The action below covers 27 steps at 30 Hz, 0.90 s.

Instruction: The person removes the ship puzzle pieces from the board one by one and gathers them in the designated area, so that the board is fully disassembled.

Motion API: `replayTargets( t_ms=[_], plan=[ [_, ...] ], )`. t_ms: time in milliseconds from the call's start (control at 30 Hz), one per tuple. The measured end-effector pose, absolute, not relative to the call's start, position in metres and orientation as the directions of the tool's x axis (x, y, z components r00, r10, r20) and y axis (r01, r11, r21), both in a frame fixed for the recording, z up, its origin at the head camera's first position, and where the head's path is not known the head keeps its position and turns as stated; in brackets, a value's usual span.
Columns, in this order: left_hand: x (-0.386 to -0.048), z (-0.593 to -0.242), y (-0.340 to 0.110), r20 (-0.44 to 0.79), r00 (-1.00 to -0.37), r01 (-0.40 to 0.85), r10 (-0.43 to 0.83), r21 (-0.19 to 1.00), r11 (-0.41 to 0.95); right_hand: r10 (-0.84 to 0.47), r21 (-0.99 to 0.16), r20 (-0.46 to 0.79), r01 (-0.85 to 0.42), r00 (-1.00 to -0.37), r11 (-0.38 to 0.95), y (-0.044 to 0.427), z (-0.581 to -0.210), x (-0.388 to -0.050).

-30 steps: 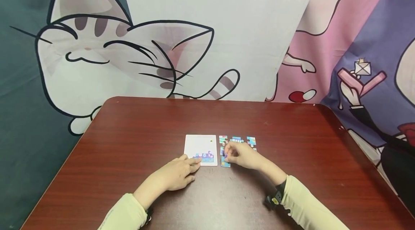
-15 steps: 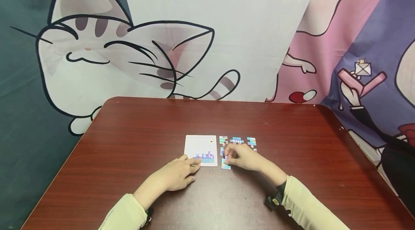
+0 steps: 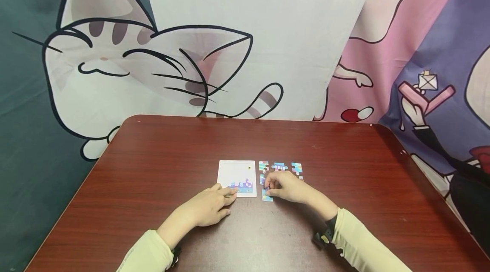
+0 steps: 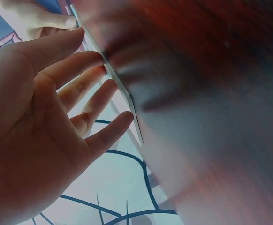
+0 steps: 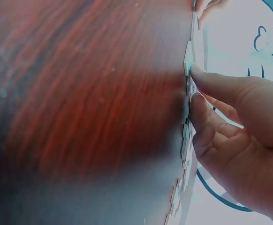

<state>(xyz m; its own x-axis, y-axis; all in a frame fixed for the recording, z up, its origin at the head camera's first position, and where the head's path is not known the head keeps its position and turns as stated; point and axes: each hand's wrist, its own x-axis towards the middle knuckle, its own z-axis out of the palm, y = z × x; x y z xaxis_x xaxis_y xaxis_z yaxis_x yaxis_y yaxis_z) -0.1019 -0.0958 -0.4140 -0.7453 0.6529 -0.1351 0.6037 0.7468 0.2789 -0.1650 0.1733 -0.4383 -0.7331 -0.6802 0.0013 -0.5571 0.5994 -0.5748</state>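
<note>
My left hand (image 3: 209,205) lies at the lower left of a white square puzzle board (image 3: 233,170), its spread fingertips resting on the board's edge. Along the board's bottom right, purple and blue puzzle pieces (image 3: 245,186) are fitted in. My right hand (image 3: 286,186) is just right of the board, thumb and index finger curled at a small purple-blue puzzle piece. Below the thumb lies a light blue puzzle piece (image 3: 267,198). In the right wrist view the thumb (image 5: 216,83) touches near a piece's edge (image 5: 188,58); the other fingertips partly hide the pieces.
More loose puzzle pieces lie beyond and under the right hand, among them a red-and-green one (image 3: 263,165), a blue one (image 3: 280,166) and another blue one (image 3: 296,167). The brown table (image 3: 183,144) ends at a cartoon-printed cloth (image 3: 291,50).
The light blue piece below the right thumb has slid a little toward me. My right hand has shifted slightly toward me too. The left hand and the board stay in place.
</note>
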Motion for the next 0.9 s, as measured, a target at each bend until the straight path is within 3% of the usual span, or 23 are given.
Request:
replayTargets(
  t_ms=[467,900],
  plan=[
    [-0.101,-0.414,-0.096,-0.136,-0.744,0.605,0.654,0.277,0.746,-0.699,-0.593,-0.003,-0.561,-0.715,0.577,0.172,-0.434,-0.170],
    [-0.105,-0.415,-0.088,-0.067,-0.710,0.690,0.701,0.132,0.711,-0.670,-0.622,-0.014,-0.518,-0.742,0.587,0.160,-0.430,-0.175]
  ],
)
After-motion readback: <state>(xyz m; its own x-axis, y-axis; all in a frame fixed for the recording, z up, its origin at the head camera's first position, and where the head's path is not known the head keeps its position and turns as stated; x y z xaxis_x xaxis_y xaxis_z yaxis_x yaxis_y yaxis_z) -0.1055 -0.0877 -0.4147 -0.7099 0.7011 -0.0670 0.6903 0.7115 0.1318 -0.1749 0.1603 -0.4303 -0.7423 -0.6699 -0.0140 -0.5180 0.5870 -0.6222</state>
